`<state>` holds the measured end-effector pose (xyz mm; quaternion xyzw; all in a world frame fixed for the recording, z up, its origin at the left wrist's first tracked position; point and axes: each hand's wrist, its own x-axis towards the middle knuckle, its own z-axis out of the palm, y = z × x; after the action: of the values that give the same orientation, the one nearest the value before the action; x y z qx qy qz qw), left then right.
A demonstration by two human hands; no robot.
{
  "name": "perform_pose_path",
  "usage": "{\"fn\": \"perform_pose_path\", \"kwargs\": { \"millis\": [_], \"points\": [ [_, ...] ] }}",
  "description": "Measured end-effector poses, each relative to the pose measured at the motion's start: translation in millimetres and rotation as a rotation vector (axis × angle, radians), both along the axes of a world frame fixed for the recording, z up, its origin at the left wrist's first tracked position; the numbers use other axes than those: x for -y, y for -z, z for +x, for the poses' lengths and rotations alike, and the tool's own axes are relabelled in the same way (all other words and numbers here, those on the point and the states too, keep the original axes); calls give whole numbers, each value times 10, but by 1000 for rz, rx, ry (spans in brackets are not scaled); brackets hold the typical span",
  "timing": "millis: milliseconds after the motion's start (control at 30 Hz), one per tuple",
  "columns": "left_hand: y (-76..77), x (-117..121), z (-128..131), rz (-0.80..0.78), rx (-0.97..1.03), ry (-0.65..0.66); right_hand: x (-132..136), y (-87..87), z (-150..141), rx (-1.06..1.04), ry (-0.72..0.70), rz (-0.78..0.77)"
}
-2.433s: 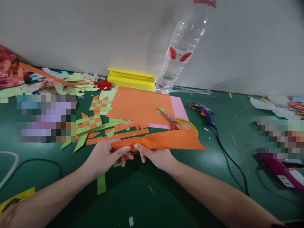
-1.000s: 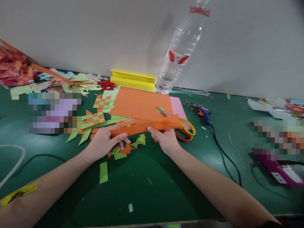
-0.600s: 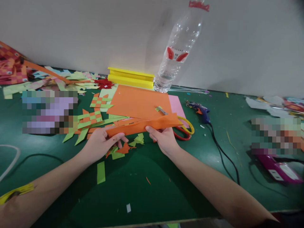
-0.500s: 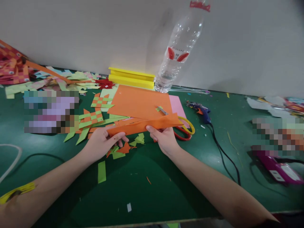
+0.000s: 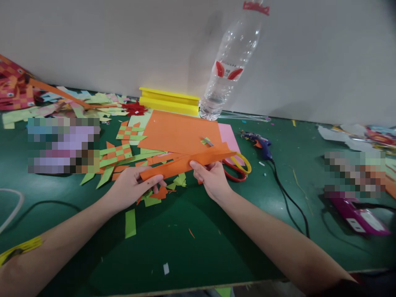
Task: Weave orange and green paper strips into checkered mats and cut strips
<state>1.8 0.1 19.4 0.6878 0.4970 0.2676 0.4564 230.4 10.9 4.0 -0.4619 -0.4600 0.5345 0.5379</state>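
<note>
A folded strip of orange paper (image 5: 185, 163) is held up between both hands above the green table. My left hand (image 5: 133, 185) grips its left end, thumb on top. Near the middle of the strip, my right hand (image 5: 212, 177) pinches its lower edge, and the right end sticks out free. Behind the strip lie scissors with red and yellow handles (image 5: 247, 164), their blades partly covered. A flat orange sheet (image 5: 181, 132) rests beyond, over pink paper (image 5: 229, 138). Woven green-and-orange paper pieces (image 5: 116, 154) lie left of the sheet, and small scraps (image 5: 153, 200) under my left hand.
A clear plastic bottle (image 5: 230, 62) leans against the wall beside folded yellow card (image 5: 169, 102). To the right lie a blue glue gun (image 5: 261, 144) with a black cord and a purple power strip (image 5: 355, 214). Paper strips and red woven pieces (image 5: 15, 90) pile up at the left.
The orange strip has tilted a little, its left end slightly lower and its right end raised. Both hands keep their hold. The whole view has shifted slightly.
</note>
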Motion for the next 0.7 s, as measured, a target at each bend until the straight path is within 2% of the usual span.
{"fn": "perform_pose_path", "kwargs": {
  "millis": [233, 467, 600, 700],
  "points": [
    [-1, 12, -1, -13, -87, -6, -6, 76, 32, 16, -23, -9],
    [-54, 17, 36, -55, -75, 1, -8, 60, 10, -8, -6, 8],
    [-52, 14, 30, -93, -21, 16, -7, 50, 0, -17, 3, 14],
    [-22, 17, 31, -166, 109, 19, -4, 54, 4, -8, -3, 22]
  ]
}}
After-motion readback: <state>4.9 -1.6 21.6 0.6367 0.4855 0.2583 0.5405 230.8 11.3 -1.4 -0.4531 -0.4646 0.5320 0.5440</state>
